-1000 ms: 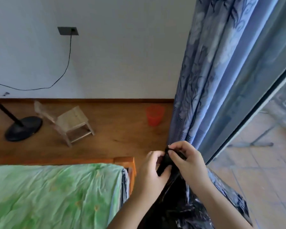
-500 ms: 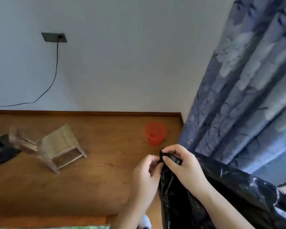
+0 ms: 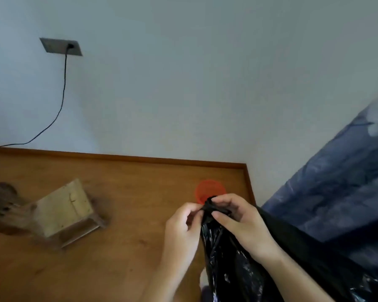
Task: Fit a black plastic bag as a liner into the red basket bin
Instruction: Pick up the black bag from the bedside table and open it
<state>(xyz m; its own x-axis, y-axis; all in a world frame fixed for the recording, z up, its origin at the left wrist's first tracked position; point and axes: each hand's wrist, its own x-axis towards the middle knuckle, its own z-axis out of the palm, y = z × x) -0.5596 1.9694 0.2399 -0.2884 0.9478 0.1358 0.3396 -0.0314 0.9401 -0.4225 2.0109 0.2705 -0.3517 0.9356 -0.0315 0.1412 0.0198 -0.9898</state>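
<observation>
Both hands up in front of the camera, working the bunched top of the black plastic bag (image 3: 227,269). Left hand (image 3: 181,232): fingers curled, thumb and forefinger tips pinch the bag's gathered top edge from the left. Right hand (image 3: 240,223): fingers arched over the bunch from above, thumb pressed in from below, so it pinches the same bunch from the right. Fingertips of the two hands sit just beside each other on the plastic.

The rest of the bag hangs down from the pinch, crumpled and glossy, running under the right forearm toward the lower right corner.

Red basket bin (image 3: 207,189) stands upright on the wooden floor (image 3: 118,258) near the room corner, close to the skirting board (image 3: 140,159), beyond the hands. Its lower edge is hidden by the bag's top and the right fingers. The bag is in the hands, not in the bin.

Small wooden chair (image 3: 63,210) on the floor well left of the bin, its left part blurred. Grey socket plate (image 3: 60,46) on the wall (image 3: 183,83) upper left, black cable (image 3: 62,99) plugged in and trailing down and left. Blue patterned curtain (image 3: 336,182) fills the right side, blurred
</observation>
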